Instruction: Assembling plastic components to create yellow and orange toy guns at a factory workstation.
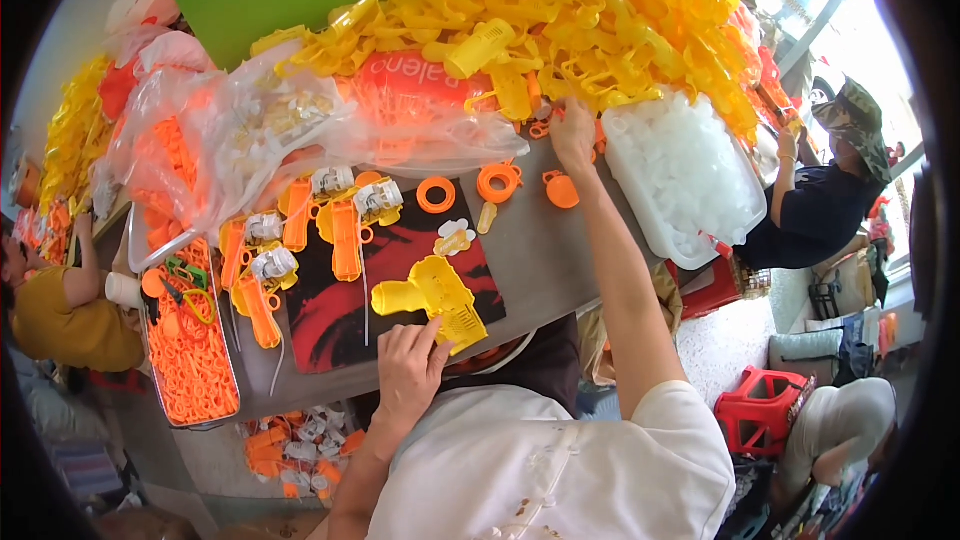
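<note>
A yellow plastic toy-gun shell half (440,297) lies on the black and red mat (325,325) before me. My left hand (408,372) is closed at the shell's near edge, thumb and fingers gripping it. My right hand (573,138) reaches across the table to small orange parts (540,128) at the foot of a heap of yellow shells (590,20). Its fingertips point down and are partly hidden, so what they hold does not show. Left of the shell lie several part-built orange and yellow toy guns (345,240) with clear and white pieces and thin wires.
A white tub of translucent white pieces (690,165) stands at the right. Orange rings (436,195) lie mid-table. A tray of small orange parts (195,380) with scissors (190,298) is at the left, beside plastic bags (250,130). Co-workers (825,180) sit at both sides.
</note>
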Tool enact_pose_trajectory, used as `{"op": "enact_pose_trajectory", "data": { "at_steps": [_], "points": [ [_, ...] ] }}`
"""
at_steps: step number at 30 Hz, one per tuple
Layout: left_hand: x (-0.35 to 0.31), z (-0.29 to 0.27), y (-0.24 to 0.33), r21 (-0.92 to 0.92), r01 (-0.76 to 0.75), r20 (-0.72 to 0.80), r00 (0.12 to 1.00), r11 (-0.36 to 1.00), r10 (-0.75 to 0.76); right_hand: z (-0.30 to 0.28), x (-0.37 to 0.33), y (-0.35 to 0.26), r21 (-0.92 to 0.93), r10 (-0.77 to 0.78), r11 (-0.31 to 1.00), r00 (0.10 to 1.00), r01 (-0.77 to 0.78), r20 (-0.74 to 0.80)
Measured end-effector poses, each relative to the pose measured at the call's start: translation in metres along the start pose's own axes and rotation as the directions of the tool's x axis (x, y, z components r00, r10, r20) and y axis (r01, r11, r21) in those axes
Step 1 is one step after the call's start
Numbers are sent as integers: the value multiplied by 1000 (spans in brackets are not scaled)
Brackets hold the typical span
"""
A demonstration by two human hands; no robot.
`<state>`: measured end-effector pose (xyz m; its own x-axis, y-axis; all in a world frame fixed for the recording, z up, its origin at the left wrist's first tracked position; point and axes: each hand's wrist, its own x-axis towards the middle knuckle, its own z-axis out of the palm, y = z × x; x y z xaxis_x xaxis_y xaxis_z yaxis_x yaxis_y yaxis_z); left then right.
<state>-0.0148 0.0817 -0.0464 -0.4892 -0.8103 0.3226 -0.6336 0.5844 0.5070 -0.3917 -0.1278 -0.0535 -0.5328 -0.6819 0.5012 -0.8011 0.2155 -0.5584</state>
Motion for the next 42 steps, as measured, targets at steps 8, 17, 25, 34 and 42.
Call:
{"op": "enact_pose_trajectory", "data": {
  "at_steps": [8, 17, 25, 34, 42],
  "points": [
    [32, -12, -4, 81, -120, -74, 989, 989, 126, 37, 17, 10, -470, -172, 860, 980, 199, 99],
    [9, -3, -31, 239, 104, 17, 994, 965, -111, -9, 44, -8, 266, -16, 964, 996, -7, 83],
    [14, -24, -19, 292, 125, -201, 977, 948, -67, -104, 71, -55, 860, 9, 447, 963, -246, 270],
    [82, -73, 6, 1, -101, -329, 939, 995, 96, -166, 18, -101, 892, -291, 212, 846, -399, 448],
    [139, -86, 36, -695, -19, -253, 942, 719, -220, -178, -46, -143, 764, -585, 464, 492, -450, 645]
  ]
}}
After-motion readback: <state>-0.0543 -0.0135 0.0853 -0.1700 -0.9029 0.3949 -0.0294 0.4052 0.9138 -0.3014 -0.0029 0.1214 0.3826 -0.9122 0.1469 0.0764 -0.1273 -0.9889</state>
